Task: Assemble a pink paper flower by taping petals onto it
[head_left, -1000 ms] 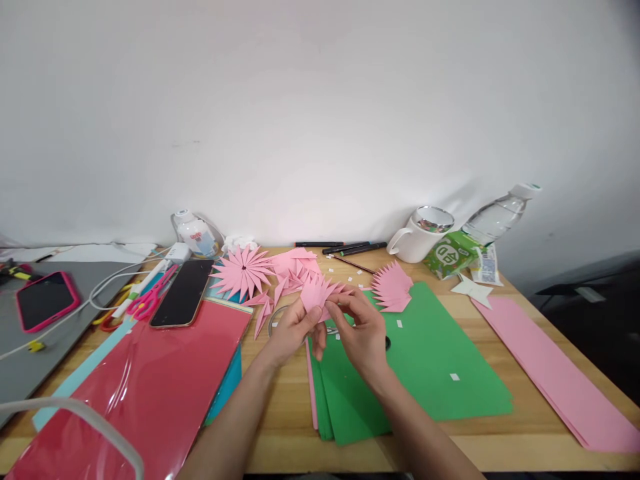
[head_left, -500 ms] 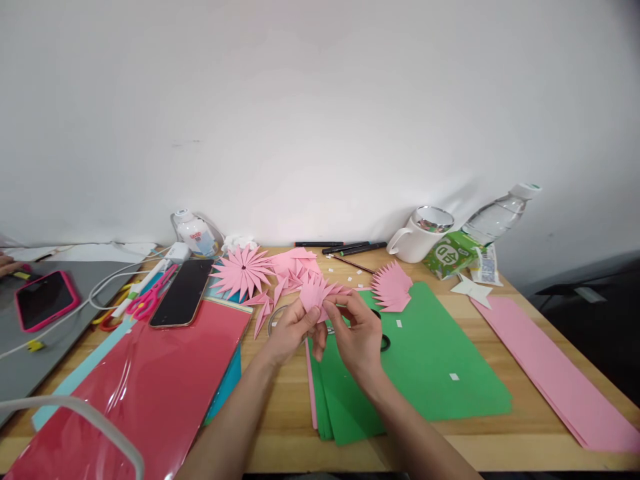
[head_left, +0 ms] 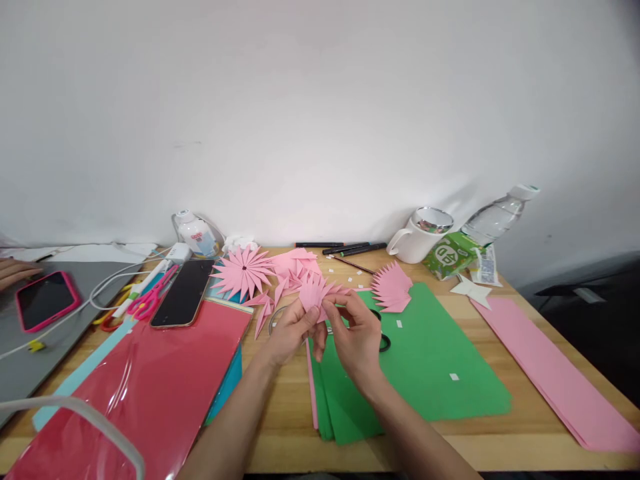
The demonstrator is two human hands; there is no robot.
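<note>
A pink folded-paper fan with pointed tips is held between both hands over the near-left part of the green paper sheets. My left hand is closed on its left side, thumb on the front. My right hand pinches its lower right edge with thumb and fingertips. Just behind are loose pink folded pieces and a finished-looking round pink paper rosette. Another pink pleated fan rests at the back of the green sheets. Black-handled scissors are partly hidden by my right hand.
Left are a red sheet pack, a dark phone, pink scissors and another person's hand by a pink-cased phone. A mug, a tilted bottle and pink paper strips are right.
My hands and the pink paper fan stay almost exactly in place. At the far left, the other person's hand has come further into view above the pink-cased phone.
</note>
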